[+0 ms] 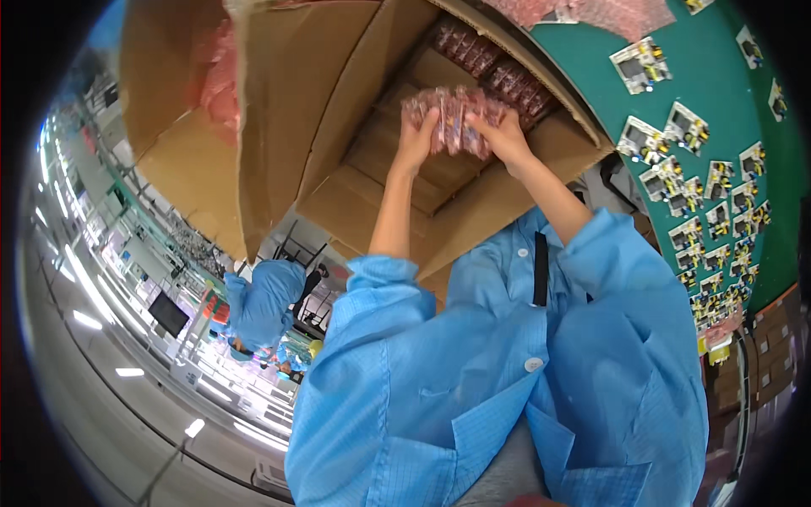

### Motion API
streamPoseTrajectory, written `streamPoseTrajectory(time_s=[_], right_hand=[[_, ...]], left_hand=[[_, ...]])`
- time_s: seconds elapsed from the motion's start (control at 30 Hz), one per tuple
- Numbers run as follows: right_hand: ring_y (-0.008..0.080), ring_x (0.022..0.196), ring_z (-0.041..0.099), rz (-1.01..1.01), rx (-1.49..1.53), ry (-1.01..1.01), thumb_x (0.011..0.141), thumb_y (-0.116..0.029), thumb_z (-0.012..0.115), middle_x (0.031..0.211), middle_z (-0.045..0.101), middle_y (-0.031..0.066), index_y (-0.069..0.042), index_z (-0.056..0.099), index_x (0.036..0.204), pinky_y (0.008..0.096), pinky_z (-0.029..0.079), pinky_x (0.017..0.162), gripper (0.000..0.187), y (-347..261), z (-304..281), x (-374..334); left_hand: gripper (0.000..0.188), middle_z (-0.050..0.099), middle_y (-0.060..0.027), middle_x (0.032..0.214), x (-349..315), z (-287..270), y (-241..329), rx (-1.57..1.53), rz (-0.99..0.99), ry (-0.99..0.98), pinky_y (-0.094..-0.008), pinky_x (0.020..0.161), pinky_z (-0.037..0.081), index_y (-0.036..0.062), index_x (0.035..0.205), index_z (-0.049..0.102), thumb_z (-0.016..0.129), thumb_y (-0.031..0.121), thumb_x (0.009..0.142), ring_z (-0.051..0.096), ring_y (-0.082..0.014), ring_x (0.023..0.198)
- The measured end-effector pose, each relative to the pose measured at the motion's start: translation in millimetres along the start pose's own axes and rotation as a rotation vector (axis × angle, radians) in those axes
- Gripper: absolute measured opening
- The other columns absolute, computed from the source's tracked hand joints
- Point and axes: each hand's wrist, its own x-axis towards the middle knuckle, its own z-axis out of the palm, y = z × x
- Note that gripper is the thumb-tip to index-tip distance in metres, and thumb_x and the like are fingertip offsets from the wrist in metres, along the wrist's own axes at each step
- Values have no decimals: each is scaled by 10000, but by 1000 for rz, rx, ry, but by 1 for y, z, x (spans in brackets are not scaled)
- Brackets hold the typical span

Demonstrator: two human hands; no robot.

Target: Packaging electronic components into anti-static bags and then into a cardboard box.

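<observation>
Between my two hands is a row of pink bubble-wrapped packs (pixel 460 122), pressed together side by side. My left hand (pixel 416 142) grips the left end of the row, thumb toward me. At the right end my right hand (pixel 505 139) closes on it in the same way. Both hands are over the opening of a large cardboard box (pixel 363 160). Inside, along the far wall, similar pink-wrapped packs (pixel 515 89) stand in a tight row. What the wrapping contains cannot be made out.
Right of the box, a green table (pixel 710 101) carries many small circuit boards (pixel 663 173). Pink bubble wrap (pixel 591 13) lies at its far edge. Another open carton (pixel 186 160) with pink wrap inside adjoins on the left. A person in blue (pixel 266 300) is farther off, left.
</observation>
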Motion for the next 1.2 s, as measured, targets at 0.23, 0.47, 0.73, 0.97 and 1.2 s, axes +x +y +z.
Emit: streamPoseTrajectory(time_s=[0.23, 0.47, 0.73, 0.97, 1.2], right_hand=[[279, 1105, 575, 104, 18, 296, 831, -294, 745, 1235, 547, 204, 50, 300, 1303, 371, 494, 881, 734, 69, 42, 118], [369, 1158, 563, 233, -144, 430, 831, -281, 717, 1262, 549, 267, 44, 332, 1313, 400, 453, 943, 697, 111, 61, 160], [219, 1083, 574, 119, -144, 478, 883, -185, 644, 1189, 594, 140, 24, 357, 1369, 314, 464, 877, 602, 120, 67, 179], [289, 1182, 554, 259, 427, 94, 970, -77, 368, 1348, 504, 170, 32, 339, 1395, 373, 452, 1029, 440, 44, 29, 104], [201, 988, 657, 180, 193, -424, 934, -169, 581, 1066, 676, 90, -58, 529, 1273, 328, 523, 868, 360, -5, -42, -32]], left_hand=[[510, 622, -53, 942, 125, -46, -65, 276, 51, -57, -272, 647, 502, 10, 1121, 501, 803, 209, 761, 597, -114, 807], [649, 655, -99, 1003, 166, -57, -61, 575, 8, -130, -305, 787, 506, -32, 1161, 539, 850, 301, 700, 618, -165, 883], [677, 642, -193, 1131, 192, -74, -69, 1066, 253, -161, -400, 905, 483, 15, 1250, 513, 799, 324, 720, 619, -322, 1050], [612, 581, -249, 1210, 153, -40, -46, 1160, 134, 15, -472, 955, 450, 43, 1318, 446, 669, 237, 782, 546, -407, 1139], [380, 607, -257, 1031, 39, 14, -56, 851, 316, -52, -473, 809, 465, 8, 1130, 566, 597, 298, 887, 574, -424, 958]])
